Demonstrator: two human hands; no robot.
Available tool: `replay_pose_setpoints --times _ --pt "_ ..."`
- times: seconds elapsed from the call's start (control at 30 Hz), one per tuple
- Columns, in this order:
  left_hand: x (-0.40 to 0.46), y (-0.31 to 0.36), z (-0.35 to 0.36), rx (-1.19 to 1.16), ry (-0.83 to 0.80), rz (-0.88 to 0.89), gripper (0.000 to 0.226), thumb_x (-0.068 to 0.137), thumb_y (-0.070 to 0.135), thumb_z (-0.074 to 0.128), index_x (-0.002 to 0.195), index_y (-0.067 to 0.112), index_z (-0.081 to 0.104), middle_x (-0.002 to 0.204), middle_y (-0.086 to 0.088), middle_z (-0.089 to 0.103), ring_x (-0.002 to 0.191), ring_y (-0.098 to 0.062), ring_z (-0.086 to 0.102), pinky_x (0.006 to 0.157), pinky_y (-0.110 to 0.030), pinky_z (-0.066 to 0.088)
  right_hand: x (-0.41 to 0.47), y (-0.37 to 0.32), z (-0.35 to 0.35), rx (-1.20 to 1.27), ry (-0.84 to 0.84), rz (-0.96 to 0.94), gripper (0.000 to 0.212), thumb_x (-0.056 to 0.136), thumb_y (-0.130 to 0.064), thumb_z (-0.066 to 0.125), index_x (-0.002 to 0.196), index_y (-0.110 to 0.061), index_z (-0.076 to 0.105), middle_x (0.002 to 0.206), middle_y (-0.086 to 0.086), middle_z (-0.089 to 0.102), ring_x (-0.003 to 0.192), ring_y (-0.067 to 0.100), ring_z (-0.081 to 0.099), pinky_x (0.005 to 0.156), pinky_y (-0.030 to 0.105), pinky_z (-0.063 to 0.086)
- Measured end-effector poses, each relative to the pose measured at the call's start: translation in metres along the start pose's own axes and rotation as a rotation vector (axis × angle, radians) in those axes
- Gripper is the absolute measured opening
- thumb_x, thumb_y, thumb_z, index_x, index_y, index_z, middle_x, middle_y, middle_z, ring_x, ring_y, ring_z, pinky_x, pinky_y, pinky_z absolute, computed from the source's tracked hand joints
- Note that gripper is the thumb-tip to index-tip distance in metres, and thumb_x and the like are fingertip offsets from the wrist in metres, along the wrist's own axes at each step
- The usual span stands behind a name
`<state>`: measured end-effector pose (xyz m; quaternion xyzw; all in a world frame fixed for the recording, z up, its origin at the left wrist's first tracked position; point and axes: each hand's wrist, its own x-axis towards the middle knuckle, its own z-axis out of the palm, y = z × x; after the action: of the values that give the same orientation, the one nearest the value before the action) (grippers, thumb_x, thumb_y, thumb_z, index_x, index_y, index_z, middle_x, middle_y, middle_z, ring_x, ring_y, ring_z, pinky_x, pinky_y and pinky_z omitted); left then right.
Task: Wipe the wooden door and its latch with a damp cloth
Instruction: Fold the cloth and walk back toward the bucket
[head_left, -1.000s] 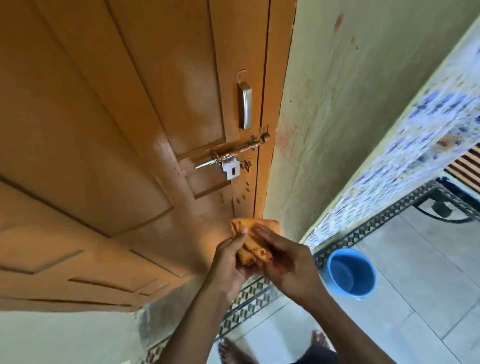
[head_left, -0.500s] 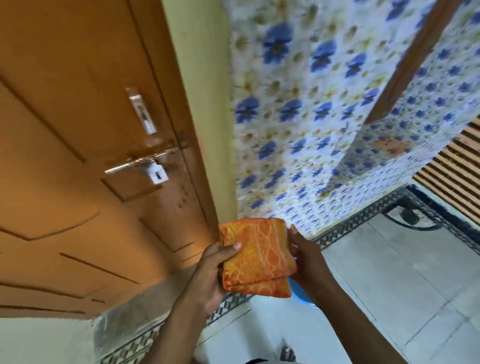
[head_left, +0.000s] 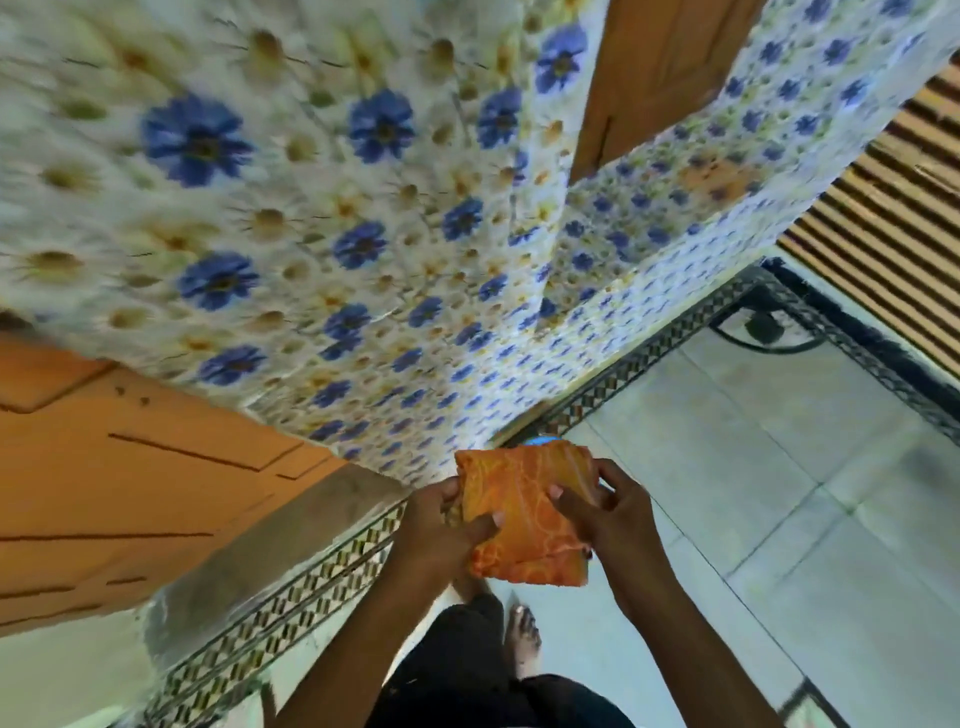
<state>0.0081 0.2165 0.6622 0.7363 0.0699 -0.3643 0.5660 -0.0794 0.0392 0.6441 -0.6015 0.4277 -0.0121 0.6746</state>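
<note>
Door: far left of view, orange-brown painted wood with grooved panel lines, lower part only; latch out of view.
Door base: grey concrete strip beneath it, then a band of black-and-white patterned border tiles running diagonally.
Wall covering: white sheet printed with blue and yellow flowers, blurred, filling the upper middle.
Left hand: gripping the left edge of the cloth, thumb laid across its top face, fingers curled under; forearm rising from the bottom centre.
Cloth: folded into a thick, roughly square pad, orange with paler yellow swirls; held between both hands at lower centre, well apart from the door and to its right.
Bucket: only a sliver of blue rim showing just past the cloth's far edge.
Right hand: pinching the right side of the cloth, thumb on top, fingers wrapped round the edge; forearm angled in from the lower right.
Below hands: dark trousers and a bare foot on pale floor tiles.
Far right: striped brown-and-cream slats, with a second strip of brown wood near the top.
</note>
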Motion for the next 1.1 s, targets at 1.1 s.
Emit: replay_pose_setpoints --times 1.1 --pt "0.471 -0.444 0.239 0.271 0.247 -0.210 0.009 0.082 0.015 0.070 0.084 0.009 0.076 0.075 -0.002 0.074 0.081 -0.019 0.074 0.070 -0.029 0.057 0.494 0.439 0.001 -1.194 -0.307 -0.225 0.028 0.098 -0.018 0.054 0.125 -0.013 0.052 0.114 0.015 0.066 0.106 0.035 0.064 0.083 0.046 0.053"
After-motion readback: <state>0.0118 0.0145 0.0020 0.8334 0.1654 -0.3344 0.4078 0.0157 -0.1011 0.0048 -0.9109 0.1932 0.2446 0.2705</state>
